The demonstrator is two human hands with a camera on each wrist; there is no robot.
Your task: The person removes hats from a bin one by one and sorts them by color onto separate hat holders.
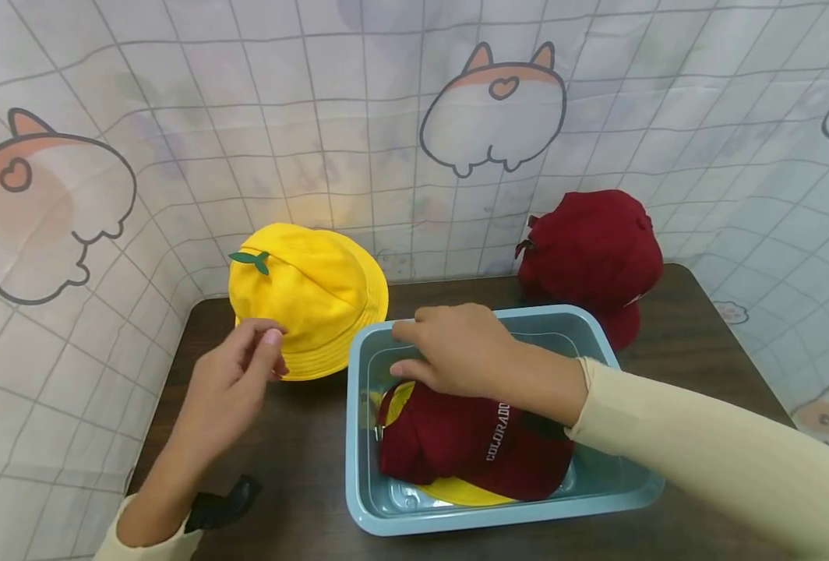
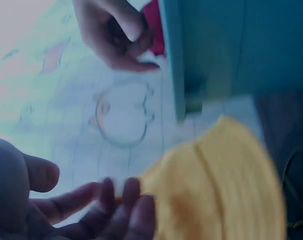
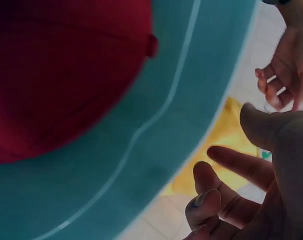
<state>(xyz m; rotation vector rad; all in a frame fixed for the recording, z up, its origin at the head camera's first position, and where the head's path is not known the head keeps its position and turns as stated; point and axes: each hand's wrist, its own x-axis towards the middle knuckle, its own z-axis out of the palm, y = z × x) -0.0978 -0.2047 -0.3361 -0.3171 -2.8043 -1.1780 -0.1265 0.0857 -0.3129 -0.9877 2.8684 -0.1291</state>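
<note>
L grip (image 1: 228,386) hangs loose w/ nothing held, right by the yellow hat (image 1: 316,292) (contact: can't tell), and R grip (image 1: 460,347) is likewise unclenched over the blue tub (image 1: 506,518). From my end the hat sits on the worktop (image 1: 298,467) at 10 o'clock of the tub, prob. light, soft, non-fragile cloth w/ little slip. I'd pinch the stitched brim (image 1: 319,362) at 6 o'clock, as the crown (image 1: 277,269) would prob. cave in.

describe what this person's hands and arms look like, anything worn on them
Both sleeves are plain pale cream. The left hand and right hand wear no gloves. A black piece is worn at the left wrist; something dark shows beneath the right.
</note>
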